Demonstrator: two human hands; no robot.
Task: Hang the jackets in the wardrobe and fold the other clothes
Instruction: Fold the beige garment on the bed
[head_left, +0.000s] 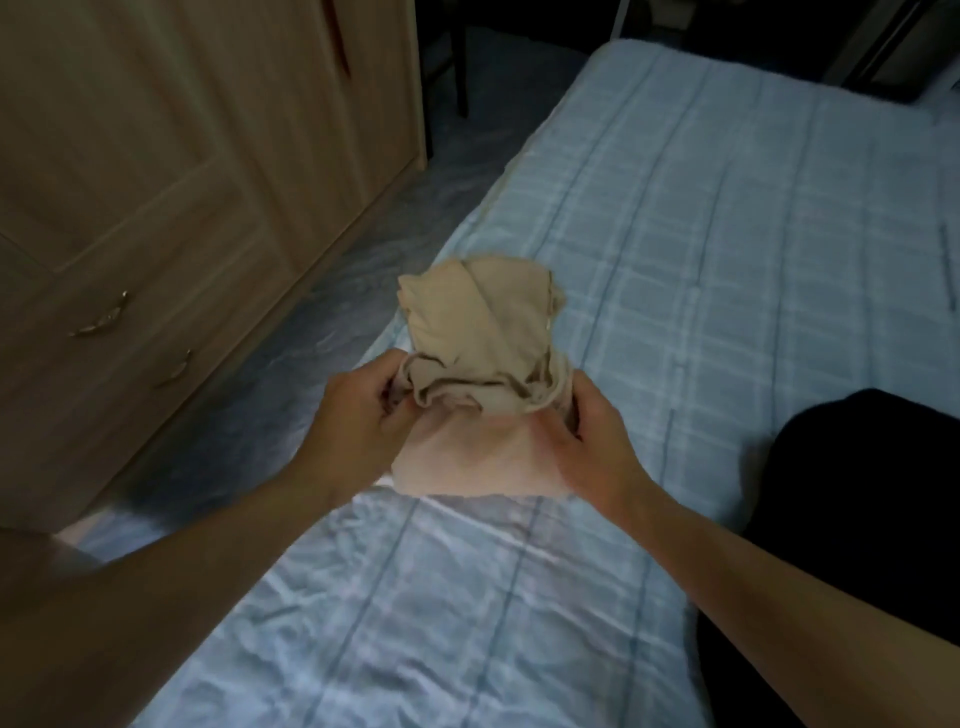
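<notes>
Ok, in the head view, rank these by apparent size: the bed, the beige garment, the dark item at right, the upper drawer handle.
1. bed: largest by far.
2. dark item: cropped by the frame and close to the camera, so its rank is unsure.
3. beige garment.
4. upper drawer handle: smallest.

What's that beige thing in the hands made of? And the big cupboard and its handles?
The beige garment looks like soft, thin knit fabric with a matte finish: it bunches into limp folds where the left hand and right hand hold it. The wardrobe looks like pale wood or wood-look laminate, with faint grain lines; which one is unclear. Its curved handles seem to be metal, since they glint.
</notes>
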